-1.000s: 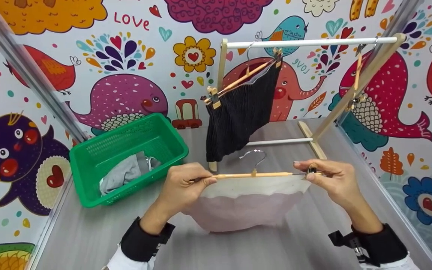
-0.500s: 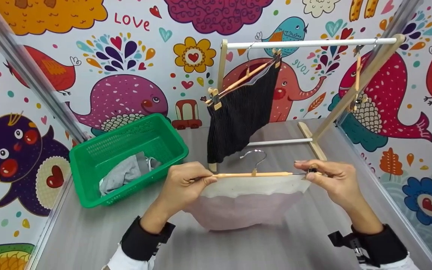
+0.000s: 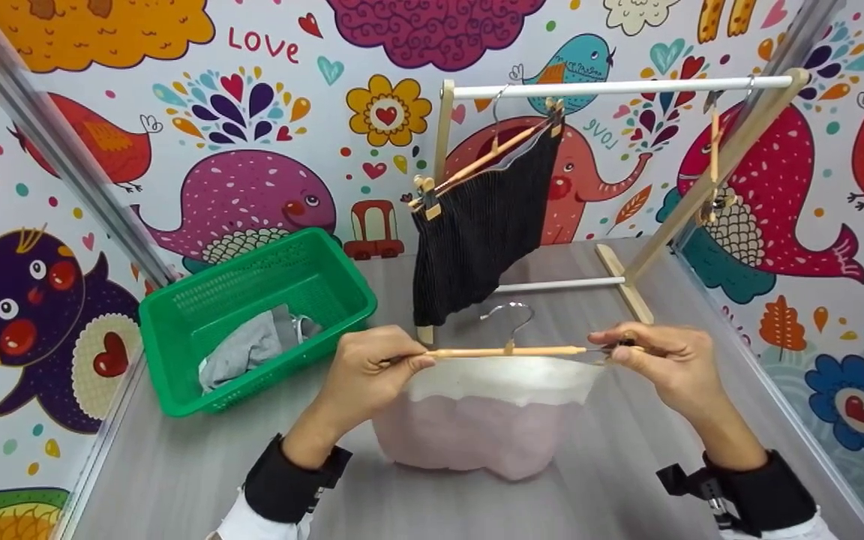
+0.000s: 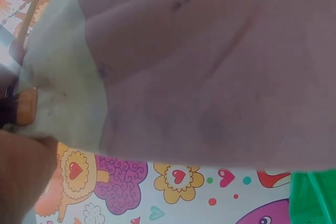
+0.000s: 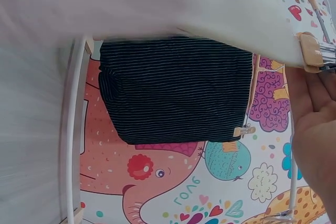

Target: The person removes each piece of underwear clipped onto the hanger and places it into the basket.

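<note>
At 7 o'clock in the head view, the grip of the left hand (image 3: 376, 373) pinched the left end of a slim clip hanger (image 3: 484, 352), and a pink garment (image 3: 477, 435) hung beneath it, between 5 and 6 o'clock, above the grey surface (image 3: 199, 457). At 4 o'clock the right hand (image 3: 668, 358) pinched the end clip (image 5: 312, 52); whether its jaws bit the cloth could not be told. The garment was judged light, soft and prone to sag, best held by its pale top band (image 3: 484, 380) beside each clip, the seemingly stiff hanger by its bar.
</note>
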Demonstrator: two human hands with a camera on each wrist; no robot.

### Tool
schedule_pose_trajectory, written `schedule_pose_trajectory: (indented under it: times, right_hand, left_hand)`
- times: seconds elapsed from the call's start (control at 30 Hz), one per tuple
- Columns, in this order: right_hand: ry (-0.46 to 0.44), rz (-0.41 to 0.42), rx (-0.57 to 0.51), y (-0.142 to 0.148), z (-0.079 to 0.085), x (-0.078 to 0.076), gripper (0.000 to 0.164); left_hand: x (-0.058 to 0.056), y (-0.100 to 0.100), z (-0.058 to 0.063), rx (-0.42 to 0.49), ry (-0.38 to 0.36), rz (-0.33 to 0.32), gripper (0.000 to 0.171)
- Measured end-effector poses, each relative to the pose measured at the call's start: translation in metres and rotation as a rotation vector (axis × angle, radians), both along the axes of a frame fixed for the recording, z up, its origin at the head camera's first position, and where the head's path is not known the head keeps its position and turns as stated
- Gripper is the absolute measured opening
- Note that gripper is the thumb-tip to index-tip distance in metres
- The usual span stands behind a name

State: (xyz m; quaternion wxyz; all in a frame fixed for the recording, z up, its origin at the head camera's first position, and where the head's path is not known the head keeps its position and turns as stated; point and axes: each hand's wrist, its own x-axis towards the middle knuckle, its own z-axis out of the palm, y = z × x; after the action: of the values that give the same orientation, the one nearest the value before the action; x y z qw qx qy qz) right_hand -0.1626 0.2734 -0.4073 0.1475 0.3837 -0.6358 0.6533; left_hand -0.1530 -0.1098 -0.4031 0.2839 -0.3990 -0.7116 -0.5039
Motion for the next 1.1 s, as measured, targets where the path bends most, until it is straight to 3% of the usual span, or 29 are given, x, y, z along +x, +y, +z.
schedule_pose_trajectory:
  times: [0.27, 0.47, 0.63, 0.9, 1.1]
  right_hand:
    - [-0.051, 0.027, -0.018, 0.001, 0.000, 0.000, 0.021]
    - [-0.081, 0.023, 0.017, 0.001, 0.004, 0.003, 0.034]
    - [0.006, -0.057, 0.127, 0.000, 0.008, 0.002, 0.049]
    - [0.168, -0.183, 0.345, -0.007, 0.017, 0.001, 0.048]
    - [0.311, -0.209, 0.406, -0.011, 0.016, -0.004, 0.043]
  left_hand:
    - [0.000, 0.001, -0.001, 0.010, -0.008, -0.011, 0.014]
    - [0.000, 0.003, -0.003, 0.001, -0.018, -0.008, 0.013]
    - [0.001, 0.004, -0.004, -0.004, -0.017, -0.007, 0.013]
    - [0.003, 0.007, -0.006, -0.007, -0.013, -0.019, 0.012]
    - [0.004, 0.011, -0.006, -0.011, -0.002, -0.020, 0.011]
